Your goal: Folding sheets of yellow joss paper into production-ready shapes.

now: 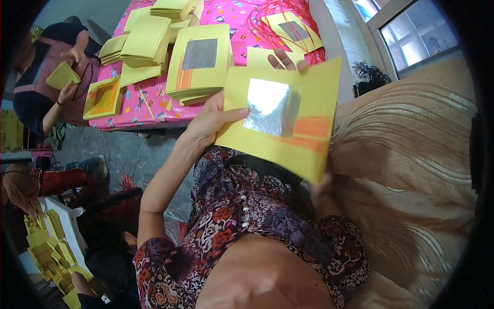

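Observation:
A large yellow sheet of joss paper (pixel 309 103) with a bright silver foil square and orange streaks is raised, tilted, in front of my body. My left hand (pixel 211 121) is closed on its left edge, the thumb lying over the front by the foil. Most of my right hand (pixel 285 62) is hidden behind the sheet; several of its fingers show over the top edge and appear to hold it. Just behind those fingers is a pale yellow sheet (pixel 257 55). Left of the raised sheet stands a thick stack of similar joss paper (pixel 206 77).
A pink patterned cloth (pixel 221 15) covers the table, with more yellow stacks (pixel 146 41) and red strings (pixel 262 20) on it. At the left, a person (pixel 56 72) handles folded yellow paper. Another person sits lower left near yellow pieces (pixel 51 247). A beige patterned sofa (pixel 406 154) flanks my right.

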`<act>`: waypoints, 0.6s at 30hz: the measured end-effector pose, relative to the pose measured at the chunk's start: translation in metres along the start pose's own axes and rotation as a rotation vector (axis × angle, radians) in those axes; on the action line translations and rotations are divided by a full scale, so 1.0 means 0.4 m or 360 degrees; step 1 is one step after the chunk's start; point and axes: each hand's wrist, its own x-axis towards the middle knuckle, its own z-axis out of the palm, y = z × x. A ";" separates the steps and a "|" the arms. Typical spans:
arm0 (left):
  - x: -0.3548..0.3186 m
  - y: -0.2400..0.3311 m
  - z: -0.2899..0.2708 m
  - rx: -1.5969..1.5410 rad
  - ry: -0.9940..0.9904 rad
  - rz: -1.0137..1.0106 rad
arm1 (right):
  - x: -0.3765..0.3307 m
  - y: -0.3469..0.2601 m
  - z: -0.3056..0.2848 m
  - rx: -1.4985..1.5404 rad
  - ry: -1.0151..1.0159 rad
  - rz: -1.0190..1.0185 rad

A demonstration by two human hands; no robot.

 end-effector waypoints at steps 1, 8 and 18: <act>-0.002 0.003 -0.016 0.0040 0.0118 0.0081 | -0.003 0.004 0.035 -0.0205 0.0042 -0.0137; -0.001 0.062 -0.073 0.0321 0.0563 0.0593 | -0.038 -0.069 0.039 0.0146 0.0104 0.0164; -0.019 0.064 -0.093 0.0497 0.0642 0.0795 | -0.007 -0.047 0.068 -0.1363 0.0390 0.0215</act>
